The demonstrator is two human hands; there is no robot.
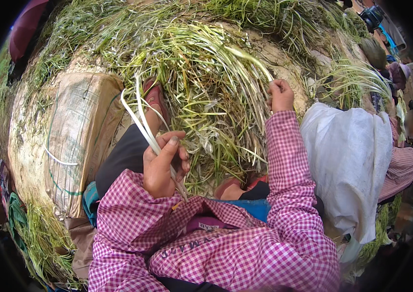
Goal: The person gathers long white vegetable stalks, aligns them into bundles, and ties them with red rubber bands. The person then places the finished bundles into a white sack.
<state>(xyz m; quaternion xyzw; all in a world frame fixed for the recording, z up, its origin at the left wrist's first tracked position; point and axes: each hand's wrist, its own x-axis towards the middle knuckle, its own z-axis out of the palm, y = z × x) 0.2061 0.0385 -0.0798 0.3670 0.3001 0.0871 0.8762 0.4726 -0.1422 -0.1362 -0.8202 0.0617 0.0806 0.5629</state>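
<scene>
My left hand [164,162] holds a few long, white-stemmed plant stalks [143,124] that look like garlic shoots or leeks; their upper ends rise past my fingers and their lower ends hang towards my lap. To the right, my right hand [280,95] pinches one thick pale green stalk [252,60], whose leafy part reaches up and left over the heap. Between and beyond my hands spreads a heap of loose green and yellowish leaves and stalks [206,91], with wilted strips near the middle.
A folded woven sack [78,135] lies at left with a single white stalk [60,158] on it. White cloth or sacking [348,160] covers something at right. Beyond it another person's checked sleeve [400,171] shows beside a bunch of stalks [359,78]. My feet rest by the heap; a dark red umbrella [26,29] is upper left.
</scene>
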